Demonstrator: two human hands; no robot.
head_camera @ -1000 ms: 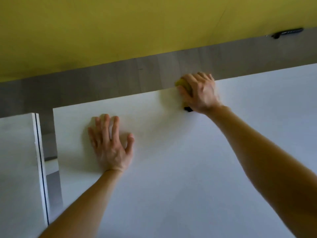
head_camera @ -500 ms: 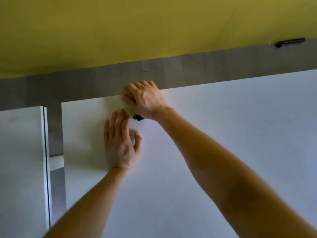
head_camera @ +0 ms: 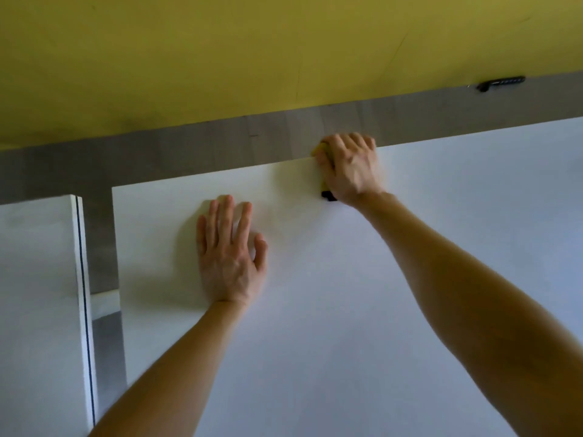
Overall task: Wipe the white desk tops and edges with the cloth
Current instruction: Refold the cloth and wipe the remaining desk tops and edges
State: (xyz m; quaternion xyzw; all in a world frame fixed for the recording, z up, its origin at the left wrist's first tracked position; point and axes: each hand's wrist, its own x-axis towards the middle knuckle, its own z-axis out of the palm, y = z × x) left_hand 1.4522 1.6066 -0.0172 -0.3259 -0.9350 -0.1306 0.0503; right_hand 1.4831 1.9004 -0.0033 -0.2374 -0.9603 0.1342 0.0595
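Observation:
A white desk top [head_camera: 347, 310] fills most of the view. My right hand [head_camera: 350, 168] sits at the desk's far edge, fingers curled over that edge and round a yellow cloth [head_camera: 319, 150]. Only a small yellow corner of the cloth shows beside the fingers, plus a dark bit under the wrist. My left hand [head_camera: 228, 257] lies flat on the desk top, fingers straight and spread, left of and nearer than the right hand.
A second white desk [head_camera: 34, 294] stands at the left, across a narrow gap showing grey floor [head_camera: 101, 247]. Beyond the far edge runs a strip of grey floor and a yellow wall [head_camera: 252, 58]. A small black object [head_camera: 501, 83] lies at the wall's foot, far right.
My right hand slid left along the far edge with the cloth, then back to the right. My left hand stayed flat on the desk top.

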